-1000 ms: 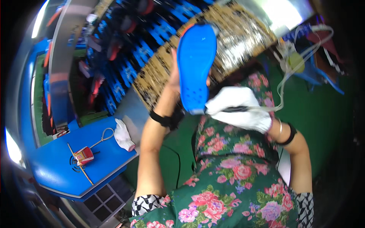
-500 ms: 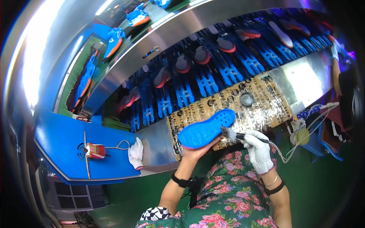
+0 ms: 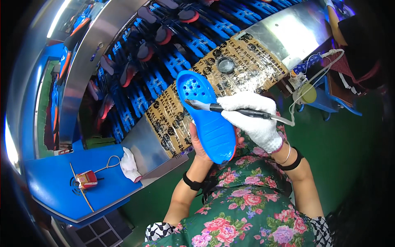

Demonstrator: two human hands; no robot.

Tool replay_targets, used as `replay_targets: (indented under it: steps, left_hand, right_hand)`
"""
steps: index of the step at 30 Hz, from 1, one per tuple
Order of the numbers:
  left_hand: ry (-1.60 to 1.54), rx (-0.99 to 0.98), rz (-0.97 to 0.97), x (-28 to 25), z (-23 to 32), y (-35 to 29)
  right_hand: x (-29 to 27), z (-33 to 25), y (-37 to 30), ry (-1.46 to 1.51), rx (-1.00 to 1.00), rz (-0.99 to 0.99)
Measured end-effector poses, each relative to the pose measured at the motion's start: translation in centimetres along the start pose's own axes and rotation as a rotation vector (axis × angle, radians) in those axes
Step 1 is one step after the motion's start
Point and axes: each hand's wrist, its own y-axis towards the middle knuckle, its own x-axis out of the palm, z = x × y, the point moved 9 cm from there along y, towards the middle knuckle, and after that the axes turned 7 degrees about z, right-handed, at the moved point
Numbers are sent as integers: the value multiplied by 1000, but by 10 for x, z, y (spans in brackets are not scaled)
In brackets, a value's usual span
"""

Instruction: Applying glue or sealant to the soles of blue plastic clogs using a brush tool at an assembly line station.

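A blue shoe sole (image 3: 214, 138) with a cluster of small holes near its upper end rests in my bare left hand (image 3: 198, 145), whose fingers wrap its edge from beneath. Its long side stands nearly upright in view, and its face looks glossy. My right hand (image 3: 252, 117), in a white knit glove, grips a flat brush (image 3: 215, 108) with a black handle. A pale hose (image 3: 284, 120) runs from the handle's end. The bristles lie against or just over the sole, below the holes; contact is hard to tell.
A worktop covered in printed brown paper and clear film (image 3: 251, 72) bears a small round dish (image 3: 225, 65). Behind it run blue racks (image 3: 197, 45) carrying soles. At left, a blue table (image 3: 53, 177) holds a red box (image 3: 87, 180) and a white glove (image 3: 130, 165). Another person's arm (image 3: 335, 24) shows far right.
The sole has turned from lying slantwise to nearly upright. My right hand has moved up and left, bringing the brush over the sole's face. The whole view has shifted.
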Motion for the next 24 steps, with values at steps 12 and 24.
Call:
replay_targets:
  steps: [12,24]
  left_hand:
    - [466,143,254,-41,-1,-2]
    - [515,179,347,-45,0,-2]
  right_hand:
    - [23,-55,0,-430,-631,-60]
    - [19,-50,-8,-450,-577,-31]
